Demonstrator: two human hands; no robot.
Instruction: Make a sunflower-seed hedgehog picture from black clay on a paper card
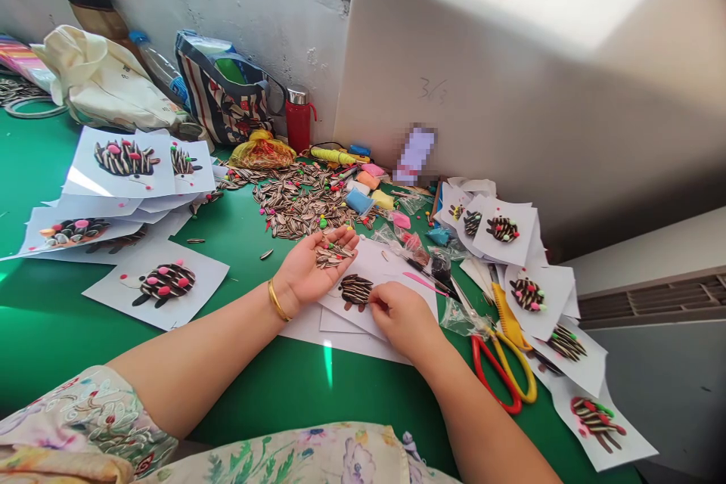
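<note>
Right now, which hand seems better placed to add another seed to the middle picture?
Probably the right hand: it is close beside that picture, while the left hand lies palm up, holding loose seeds.

Small, black-and-cream striped sunflower seeds (333, 254) are lying loosely heaped on the upturned left hand (306, 272). Dark brown hedgehog-shaped figure (356, 290), its back ribbed with striped seeds, is lying flat on white paper sheet (371, 261), snout pointing left.

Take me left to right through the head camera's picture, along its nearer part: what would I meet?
Front-left white sheet, left hand with striped seeds, right hand, red-and-yellow-handled scissors, bottom-right white sheet.
</note>
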